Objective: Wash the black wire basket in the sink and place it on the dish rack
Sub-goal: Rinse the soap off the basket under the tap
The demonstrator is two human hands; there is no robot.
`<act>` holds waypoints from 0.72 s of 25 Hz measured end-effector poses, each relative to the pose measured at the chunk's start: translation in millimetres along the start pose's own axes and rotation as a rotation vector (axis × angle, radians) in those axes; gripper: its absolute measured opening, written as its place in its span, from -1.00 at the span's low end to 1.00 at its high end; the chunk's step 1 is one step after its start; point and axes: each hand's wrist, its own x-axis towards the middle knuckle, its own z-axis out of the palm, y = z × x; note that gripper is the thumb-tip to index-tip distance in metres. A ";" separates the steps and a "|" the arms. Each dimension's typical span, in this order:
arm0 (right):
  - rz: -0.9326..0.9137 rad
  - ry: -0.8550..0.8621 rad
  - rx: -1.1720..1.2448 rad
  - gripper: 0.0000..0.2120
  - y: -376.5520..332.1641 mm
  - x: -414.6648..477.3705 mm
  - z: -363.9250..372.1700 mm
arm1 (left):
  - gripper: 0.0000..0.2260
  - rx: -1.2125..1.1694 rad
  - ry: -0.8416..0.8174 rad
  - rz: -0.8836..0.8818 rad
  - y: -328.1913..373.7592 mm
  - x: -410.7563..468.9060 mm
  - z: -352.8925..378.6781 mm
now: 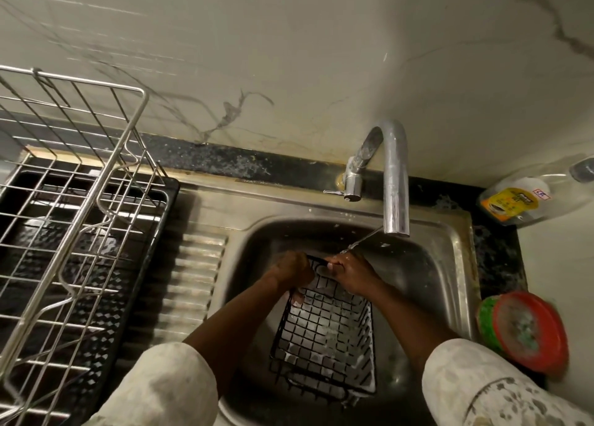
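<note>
1. Far out to the left of my fingers I see the dish rack (74, 220), a silver wire frame standing over a black tray on the worktop (231, 162), with the ribbed drainboard (196, 274) between it and the basin.
2. My left hand (294, 269) is down in the sink (450, 265), its fingers (303, 266) curled shut around the far end of the black wire basket (324, 332).
3. The basket lies in the sink bowl, stretching from my fingers back toward my body, suds clinging to its grid.
4. My right hand (352, 274) sits just beside the left, its fingers (337, 263) closed on the same top edge of the basket.
5. Above and to the right of my fingers the chrome tap (393, 181) arches over, and a thin stream of water lands on the right hand's fingers.
6. Well off to the right of my fingers, on the worktop, lie a clear bottle (527, 200) with a yellow label and a red-rimmed round tub (527, 332) beside a green scrubber (487, 322).
</note>
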 end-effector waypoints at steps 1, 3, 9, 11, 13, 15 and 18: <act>-0.014 0.004 0.004 -0.76 -7.0 2.6 -1.3 | -0.78 -0.014 0.010 -0.008 -0.9 -0.2 -3.4; -0.021 -0.002 0.074 -0.78 -21.2 6.4 -6.9 | -0.75 -0.032 0.050 -0.022 -6.7 0.1 -9.7; 0.059 0.038 0.219 -0.90 -26.4 15.2 -16.5 | -0.85 0.123 0.287 0.149 -4.9 12.9 -4.1; 0.083 0.056 0.202 -0.91 -17.0 8.1 -20.6 | -0.79 0.179 0.332 0.190 -5.4 17.8 -2.7; 0.119 0.097 0.196 -0.87 -5.5 -2.0 -25.7 | -0.80 0.196 0.346 0.187 -7.7 20.5 -3.4; 0.147 0.135 0.187 -0.86 2.1 -9.0 -28.7 | -0.82 0.155 0.333 0.167 -7.9 23.8 -3.2; 0.178 0.132 0.041 -0.87 -2.2 -2.5 -27.9 | -0.79 0.100 0.322 0.137 -1.4 27.2 0.3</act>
